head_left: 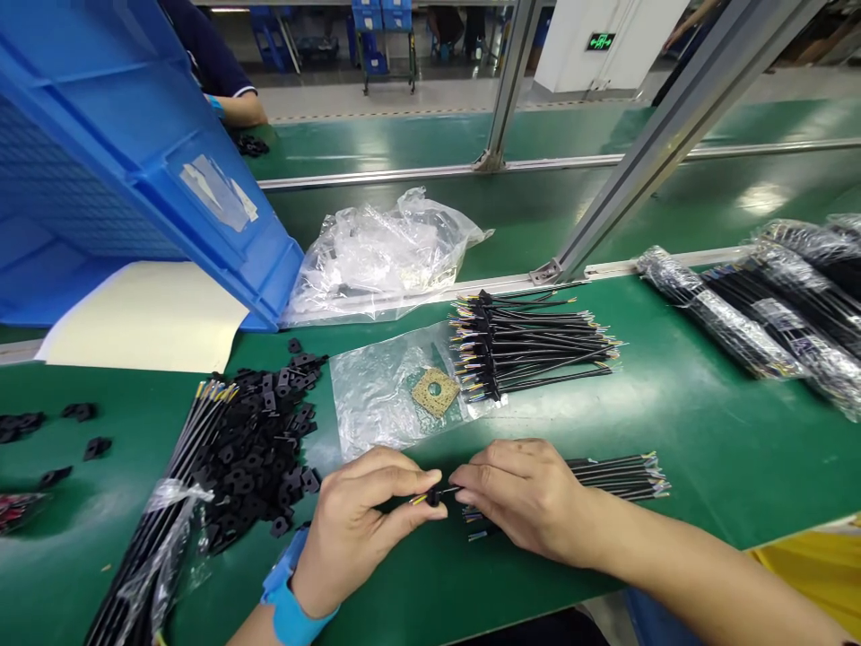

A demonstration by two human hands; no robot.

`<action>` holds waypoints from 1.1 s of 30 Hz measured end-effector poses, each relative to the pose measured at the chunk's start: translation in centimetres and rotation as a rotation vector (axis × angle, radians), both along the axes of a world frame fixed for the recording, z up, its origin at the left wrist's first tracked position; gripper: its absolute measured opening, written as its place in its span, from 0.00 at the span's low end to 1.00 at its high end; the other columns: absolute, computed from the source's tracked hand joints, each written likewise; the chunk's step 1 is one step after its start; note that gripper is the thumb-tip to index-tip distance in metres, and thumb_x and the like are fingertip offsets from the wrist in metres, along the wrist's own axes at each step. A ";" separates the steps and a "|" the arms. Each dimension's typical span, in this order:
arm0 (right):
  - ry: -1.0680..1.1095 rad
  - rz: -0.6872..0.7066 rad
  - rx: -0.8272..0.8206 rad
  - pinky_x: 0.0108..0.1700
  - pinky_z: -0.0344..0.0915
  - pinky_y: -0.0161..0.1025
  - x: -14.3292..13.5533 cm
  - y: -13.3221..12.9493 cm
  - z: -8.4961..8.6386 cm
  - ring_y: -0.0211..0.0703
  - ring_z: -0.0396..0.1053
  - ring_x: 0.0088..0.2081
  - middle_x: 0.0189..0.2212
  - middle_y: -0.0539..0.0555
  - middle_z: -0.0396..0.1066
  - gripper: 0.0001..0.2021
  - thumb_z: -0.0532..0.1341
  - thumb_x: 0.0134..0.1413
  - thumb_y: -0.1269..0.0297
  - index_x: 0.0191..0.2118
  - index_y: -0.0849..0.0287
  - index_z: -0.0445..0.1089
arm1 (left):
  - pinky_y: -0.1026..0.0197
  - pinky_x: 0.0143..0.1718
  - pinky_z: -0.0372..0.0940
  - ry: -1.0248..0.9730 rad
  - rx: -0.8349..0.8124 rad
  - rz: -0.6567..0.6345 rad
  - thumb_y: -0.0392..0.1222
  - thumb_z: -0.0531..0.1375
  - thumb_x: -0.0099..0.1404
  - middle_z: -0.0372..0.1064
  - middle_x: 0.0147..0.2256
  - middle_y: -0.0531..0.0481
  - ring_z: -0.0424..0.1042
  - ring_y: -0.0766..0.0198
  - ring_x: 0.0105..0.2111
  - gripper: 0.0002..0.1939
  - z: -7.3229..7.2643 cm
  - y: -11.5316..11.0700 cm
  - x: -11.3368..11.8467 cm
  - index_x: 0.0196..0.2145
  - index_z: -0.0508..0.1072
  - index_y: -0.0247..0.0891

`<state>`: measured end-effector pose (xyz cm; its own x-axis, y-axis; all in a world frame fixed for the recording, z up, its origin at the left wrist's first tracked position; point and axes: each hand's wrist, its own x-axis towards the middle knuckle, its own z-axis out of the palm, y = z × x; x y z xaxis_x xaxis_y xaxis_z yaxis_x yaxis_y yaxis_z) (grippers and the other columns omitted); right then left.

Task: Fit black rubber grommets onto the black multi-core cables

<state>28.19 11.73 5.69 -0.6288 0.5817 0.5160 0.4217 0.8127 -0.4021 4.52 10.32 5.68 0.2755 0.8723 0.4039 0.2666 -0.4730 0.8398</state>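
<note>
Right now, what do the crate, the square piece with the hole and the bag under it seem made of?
Crate: probably molded plastic, smooth blue with ribs. Square piece: unclear, perhaps fiberboard; speckled tan. Bag: likely thin plastic film, clear, wrinkled and shiny.

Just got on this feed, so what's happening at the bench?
The left hand pinches a small black part with coloured wire ends poking out beside it, while the right hand grips the cable just next to it. Cables with black parts on them lie piled beyond the hands, and loose black parts are heaped to the left.
</note>
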 end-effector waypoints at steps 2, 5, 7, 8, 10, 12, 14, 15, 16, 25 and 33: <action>-0.013 0.022 -0.048 0.28 0.64 0.35 0.0 0.0 0.0 0.35 0.69 0.25 0.27 0.50 0.72 0.12 0.54 0.75 0.66 0.43 0.62 0.74 | 0.66 0.30 0.76 0.026 0.041 -0.016 0.40 0.72 0.63 0.80 0.29 0.49 0.80 0.63 0.29 0.08 0.0 0.0 -0.1 0.42 0.85 0.42; -0.043 0.040 -0.100 0.27 0.62 0.34 0.1 0.0 0.1 0.35 0.67 0.25 0.26 0.49 0.71 0.14 0.52 0.77 0.65 0.42 0.62 0.74 | 0.64 0.31 0.76 0.055 0.065 -0.029 0.39 0.72 0.63 0.80 0.29 0.48 0.80 0.62 0.29 0.08 -0.2 -0.1 0.0 0.41 0.84 0.42; -0.059 0.044 -0.125 0.27 0.61 0.34 0.1 -0.1 0.1 0.35 0.66 0.25 0.26 0.49 0.70 0.15 0.52 0.77 0.64 0.42 0.61 0.74 | 0.64 0.29 0.76 0.057 0.068 -0.027 0.39 0.71 0.63 0.80 0.29 0.48 0.80 0.61 0.28 0.07 -0.2 -0.1 0.2 0.40 0.84 0.41; -0.064 0.050 -0.140 0.27 0.61 0.34 0.1 -0.1 0.0 0.35 0.66 0.25 0.26 0.49 0.70 0.14 0.52 0.77 0.64 0.42 0.61 0.74 | 0.64 0.29 0.76 0.051 0.067 -0.027 0.39 0.71 0.63 0.81 0.29 0.48 0.80 0.61 0.28 0.06 -0.3 -0.1 0.3 0.40 0.84 0.42; -0.064 0.063 -0.170 0.27 0.61 0.33 -0.1 -0.3 -0.2 0.35 0.66 0.25 0.26 0.49 0.69 0.15 0.53 0.76 0.64 0.40 0.61 0.74 | 0.65 0.28 0.76 0.031 0.067 -0.035 0.40 0.71 0.63 0.81 0.29 0.48 0.81 0.61 0.27 0.06 -0.4 -0.2 0.6 0.39 0.84 0.42; -0.052 0.071 -0.198 0.27 0.62 0.33 -0.2 -0.4 -0.3 0.35 0.65 0.24 0.26 0.50 0.69 0.16 0.52 0.76 0.64 0.38 0.61 0.73 | 0.65 0.29 0.76 0.017 0.066 -0.040 0.40 0.72 0.63 0.81 0.29 0.48 0.81 0.62 0.27 0.06 -0.5 -0.2 0.8 0.39 0.84 0.42; -0.032 0.079 -0.220 0.27 0.63 0.33 -0.2 -0.4 -0.3 0.35 0.66 0.25 0.25 0.50 0.70 0.17 0.51 0.77 0.63 0.37 0.61 0.73 | 0.66 0.30 0.76 0.013 0.071 -0.037 0.40 0.72 0.62 0.81 0.29 0.49 0.81 0.62 0.27 0.06 -0.6 -0.3 0.9 0.39 0.83 0.42; -0.019 0.086 -0.227 0.27 0.63 0.33 -0.3 -0.4 -0.3 0.35 0.66 0.25 0.25 0.50 0.70 0.18 0.50 0.77 0.63 0.37 0.61 0.73 | 0.66 0.30 0.76 0.014 0.074 -0.036 0.40 0.72 0.62 0.81 0.29 0.49 0.81 0.63 0.28 0.06 -0.6 -0.3 0.9 0.39 0.83 0.42; -0.006 0.095 -0.233 0.28 0.64 0.33 -0.3 -0.3 -0.2 0.35 0.66 0.25 0.25 0.50 0.70 0.19 0.50 0.78 0.62 0.37 0.61 0.73 | 0.66 0.30 0.76 0.014 0.078 -0.035 0.40 0.72 0.62 0.81 0.29 0.49 0.81 0.63 0.28 0.06 -0.7 -0.3 1.0 0.39 0.83 0.42; 0.011 0.089 -0.104 0.30 0.65 0.33 -0.4 0.2 0.6 0.35 0.68 0.26 0.26 0.51 0.72 0.18 0.52 0.77 0.63 0.37 0.63 0.74 | 0.64 0.34 0.76 0.083 0.133 -0.071 0.43 0.71 0.64 0.83 0.32 0.49 0.82 0.62 0.31 0.11 -0.4 0.2 0.1 0.44 0.83 0.43; -0.223 -0.251 0.277 0.37 0.64 0.38 5.1 4.6 0.9 0.39 0.70 0.33 0.34 0.53 0.79 0.08 0.60 0.73 0.67 0.47 0.60 0.77 | 0.56 0.42 0.73 0.503 0.113 0.510 0.54 0.63 0.70 0.82 0.44 0.50 0.80 0.54 0.42 0.11 0.2 1.1 -7.6 0.45 0.82 0.50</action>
<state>33.24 16.34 6.59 -0.5995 0.5897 0.5411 0.6719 0.7382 -0.0601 -3.07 11.44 5.89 0.0216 0.9021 0.4309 0.8184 -0.2636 0.5107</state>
